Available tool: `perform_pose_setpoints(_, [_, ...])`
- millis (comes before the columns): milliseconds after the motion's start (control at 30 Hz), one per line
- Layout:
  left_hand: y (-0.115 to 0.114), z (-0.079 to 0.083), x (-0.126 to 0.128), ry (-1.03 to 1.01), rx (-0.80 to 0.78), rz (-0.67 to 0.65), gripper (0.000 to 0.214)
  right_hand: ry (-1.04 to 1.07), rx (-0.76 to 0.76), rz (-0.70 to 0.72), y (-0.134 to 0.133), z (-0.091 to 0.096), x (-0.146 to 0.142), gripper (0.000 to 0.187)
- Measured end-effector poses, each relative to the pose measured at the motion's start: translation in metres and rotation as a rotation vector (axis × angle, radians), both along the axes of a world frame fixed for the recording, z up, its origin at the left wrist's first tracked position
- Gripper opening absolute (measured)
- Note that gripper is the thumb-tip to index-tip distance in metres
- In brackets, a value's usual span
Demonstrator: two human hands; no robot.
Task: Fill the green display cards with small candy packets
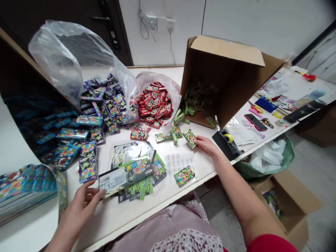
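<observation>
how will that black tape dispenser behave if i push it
It probably feels heavy for its size: the black tape dispenser is a chunky, low block, so it likely slides rather than tips. The yellow tape roll in it may spin if knocked.

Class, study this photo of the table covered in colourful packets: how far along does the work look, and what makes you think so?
Seemingly done: a neat stack of packets lies at far left. In hand: the left hand is at the edge of a large barcoded packet; the right hand is beside a small green packet. Seemingly left: loose blue packets, red packets in a clear bag, and green packets in a tipped carton.
</observation>
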State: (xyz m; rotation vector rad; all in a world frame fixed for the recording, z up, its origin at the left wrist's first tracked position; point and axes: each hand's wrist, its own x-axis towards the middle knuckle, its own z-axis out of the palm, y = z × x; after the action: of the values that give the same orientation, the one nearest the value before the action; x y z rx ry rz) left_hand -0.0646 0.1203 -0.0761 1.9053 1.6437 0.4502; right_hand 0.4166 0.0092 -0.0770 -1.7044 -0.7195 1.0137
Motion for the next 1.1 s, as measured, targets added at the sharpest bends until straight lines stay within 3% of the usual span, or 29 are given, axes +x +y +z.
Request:
perform_pose_setpoints(100, [0.001, 0.008, -0.005, -0.081, -0.094, 0.005, 0.069, -0.131, -0.036, 0.030, 0.001, 0.002, 0.009, 0.038])
perform_pose_setpoints(200, [0.002, 0.016, -0.005, -0.070, 0.028, 0.052, 0.054, -0.312, -0.096, 0.061, 0.008, 0.007, 0.022, 0.036])
perform_pose_setpoints(300, [-0.001, 0.020, 0.003, -0.094, 0.072, 0.037, 0.048, -0.540, -0.145, 0.018, 0.017, 0.013, 0.029, 0.047])
perform_pose_setpoints(467, [-0.004, 0.024, 0.021, -0.070, 0.090, -0.045, 0.045, -0.799, -0.286, -0.027, 0.016, 0.009, 0.005, 0.072])
perform_pose_setpoints(567, [0.002, 0.017, 0.033, -0.018, 0.189, -0.266, 0.052, -0.885, -0.356, -0.011, 0.012, 0.002, -0.017, 0.083])
perform_pose_setpoints(700, [0.011, 0.001, 0.049, 0.181, 0.323, -0.626, 0.088, -0.957, -0.365, 0.000, 0.008, 0.005, -0.025, 0.070])
perform_pose_setpoints(800, [0.011, -0.001, 0.054, 0.297, 0.231, -0.702, 0.099, -0.998, -0.208, 0.065, 0.001, 0.023, -0.027, 0.066])
perform_pose_setpoints(867, [0.010, 0.004, 0.055, 0.306, 0.179, -0.719, 0.094, -1.024, 0.044, 0.158, -0.003, 0.041, -0.037, 0.067])
perform_pose_setpoints(967, [0.007, 0.017, 0.054, 0.243, 0.205, -0.721, 0.088, -0.960, 0.345, 0.446, -0.003, 0.068, -0.070, 0.068])
perform_pose_setpoints(1100, [0.001, 0.035, 0.048, 0.155, 0.307, -0.701, 0.090, -0.925, 0.445, 0.817, 0.011, 0.095, -0.120, 0.071])
